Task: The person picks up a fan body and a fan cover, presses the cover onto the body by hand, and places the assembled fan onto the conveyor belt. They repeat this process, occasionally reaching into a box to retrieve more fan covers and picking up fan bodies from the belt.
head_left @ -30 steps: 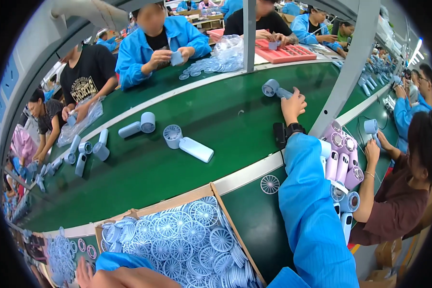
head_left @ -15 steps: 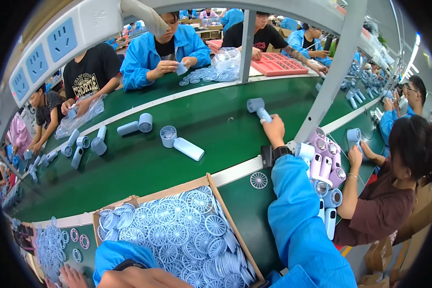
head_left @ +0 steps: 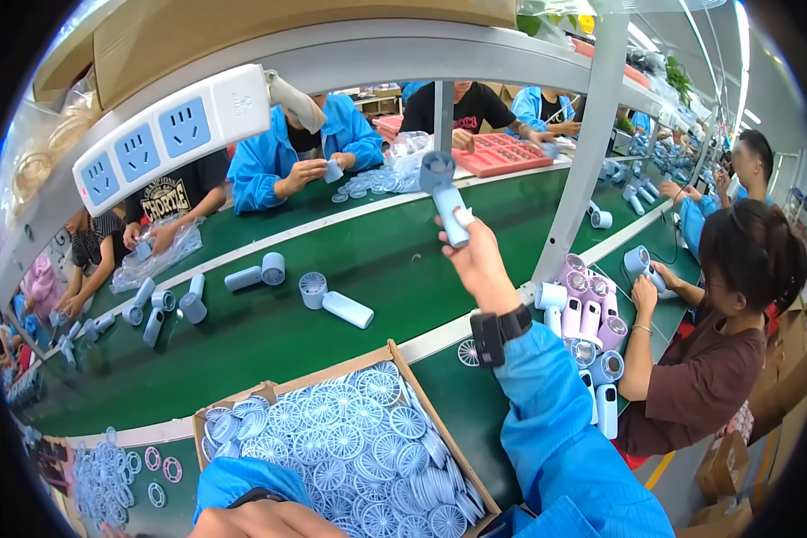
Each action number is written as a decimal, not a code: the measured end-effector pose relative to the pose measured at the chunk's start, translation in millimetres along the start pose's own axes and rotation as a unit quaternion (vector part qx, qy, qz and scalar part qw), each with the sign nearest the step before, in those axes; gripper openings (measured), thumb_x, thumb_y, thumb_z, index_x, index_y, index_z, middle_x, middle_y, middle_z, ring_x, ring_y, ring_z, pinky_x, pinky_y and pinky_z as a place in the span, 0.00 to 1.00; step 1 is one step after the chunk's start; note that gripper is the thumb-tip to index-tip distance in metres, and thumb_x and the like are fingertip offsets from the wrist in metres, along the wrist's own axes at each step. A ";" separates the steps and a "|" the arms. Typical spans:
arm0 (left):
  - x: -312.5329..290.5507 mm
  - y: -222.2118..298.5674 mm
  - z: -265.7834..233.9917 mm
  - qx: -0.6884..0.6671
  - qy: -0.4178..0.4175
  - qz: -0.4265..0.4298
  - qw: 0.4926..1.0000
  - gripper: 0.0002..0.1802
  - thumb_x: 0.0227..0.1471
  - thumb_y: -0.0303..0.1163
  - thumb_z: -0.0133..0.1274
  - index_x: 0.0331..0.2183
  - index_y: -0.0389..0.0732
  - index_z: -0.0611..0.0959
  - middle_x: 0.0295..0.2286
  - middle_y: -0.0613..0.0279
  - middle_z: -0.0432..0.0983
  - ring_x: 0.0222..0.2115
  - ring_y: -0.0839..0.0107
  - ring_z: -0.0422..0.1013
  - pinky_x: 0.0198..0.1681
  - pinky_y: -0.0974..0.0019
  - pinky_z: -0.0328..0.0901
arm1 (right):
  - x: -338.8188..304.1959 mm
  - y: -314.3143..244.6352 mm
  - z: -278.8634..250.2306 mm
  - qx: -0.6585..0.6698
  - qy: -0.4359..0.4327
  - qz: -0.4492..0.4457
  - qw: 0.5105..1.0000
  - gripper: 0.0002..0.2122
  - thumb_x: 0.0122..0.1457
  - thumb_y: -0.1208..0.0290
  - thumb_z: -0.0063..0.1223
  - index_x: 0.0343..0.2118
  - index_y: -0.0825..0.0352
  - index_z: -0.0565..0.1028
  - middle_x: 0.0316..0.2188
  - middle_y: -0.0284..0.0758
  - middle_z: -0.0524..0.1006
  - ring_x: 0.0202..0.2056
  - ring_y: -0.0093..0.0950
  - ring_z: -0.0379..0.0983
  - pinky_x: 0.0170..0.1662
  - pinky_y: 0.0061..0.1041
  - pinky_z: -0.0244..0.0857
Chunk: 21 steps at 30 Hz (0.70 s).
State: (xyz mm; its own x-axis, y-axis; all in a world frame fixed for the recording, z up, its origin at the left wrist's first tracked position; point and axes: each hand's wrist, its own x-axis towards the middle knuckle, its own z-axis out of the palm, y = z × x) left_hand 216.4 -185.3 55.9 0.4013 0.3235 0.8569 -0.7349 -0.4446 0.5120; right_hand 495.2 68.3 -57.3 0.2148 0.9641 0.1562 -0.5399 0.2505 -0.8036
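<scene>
My right hand [head_left: 477, 264] is closed round the handle of a light-blue handheld fan [head_left: 448, 208], raised over the green conveyor belt [head_left: 287, 345] with its round head up. My left hand [head_left: 269, 520] shows only in part at the lower edge, by the cardboard box [head_left: 399, 359]; its fingers are hidden. Inside that box lie many round, spoked light-blue fan grilles [head_left: 341, 439]. Another light-blue fan [head_left: 345, 309] rests on the belt, with several more further left. One loose grille [head_left: 468, 352] lies beside my right wrist.
Purple and blue fans [head_left: 587, 314] stand grouped right of a grey metal post [head_left: 583, 161]. A white power strip [head_left: 175, 134] hangs at upper left. Loose grilles [head_left: 103, 484] lie at lower left. Across the belt, co-workers sit near a red tray [head_left: 502, 154]; another person [head_left: 717, 350] works at right.
My right hand has lifted the fan off the belt and drawn it up and slightly left, turning its head upward. The view has shifted, so the power strip now appears lower and further right.
</scene>
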 end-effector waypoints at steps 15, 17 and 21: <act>-3.7 8.7 -5.7 0.056 0.026 0.043 0.997 0.11 0.51 0.31 0.56 0.27 0.50 0.68 0.25 0.74 0.74 0.25 0.74 0.65 0.34 0.68 0.59 | -151.8 -21.8 107.6 0.160 -0.124 0.007 0.979 0.15 0.59 0.70 0.50 0.48 0.64 0.64 0.36 0.35 0.72 0.32 0.27 0.71 0.35 0.25 0.66; -0.7 10.9 -12.0 0.045 -0.019 0.040 0.998 0.10 0.51 0.31 0.56 0.27 0.50 0.69 0.24 0.74 0.75 0.26 0.74 0.66 0.34 0.69 0.59 | -156.6 -21.1 105.6 0.174 -0.146 0.025 0.973 0.15 0.59 0.70 0.49 0.49 0.64 0.63 0.36 0.36 0.72 0.32 0.27 0.71 0.35 0.25 0.67; 0.0 14.8 -15.5 0.039 -0.046 0.030 0.998 0.09 0.52 0.31 0.55 0.28 0.50 0.69 0.23 0.73 0.75 0.25 0.74 0.67 0.33 0.69 0.59 | -158.5 -18.7 105.8 0.180 -0.157 0.005 0.971 0.17 0.59 0.70 0.49 0.50 0.64 0.62 0.35 0.36 0.71 0.32 0.27 0.71 0.35 0.26 0.67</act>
State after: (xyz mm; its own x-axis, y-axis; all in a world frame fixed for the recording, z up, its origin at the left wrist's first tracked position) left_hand 197.0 -178.9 62.6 0.4095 0.2176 0.8860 -0.7158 -0.5255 0.4599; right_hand 385.1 -79.9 -6.2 -0.0203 0.9318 0.3624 -0.8020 0.2013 -0.5624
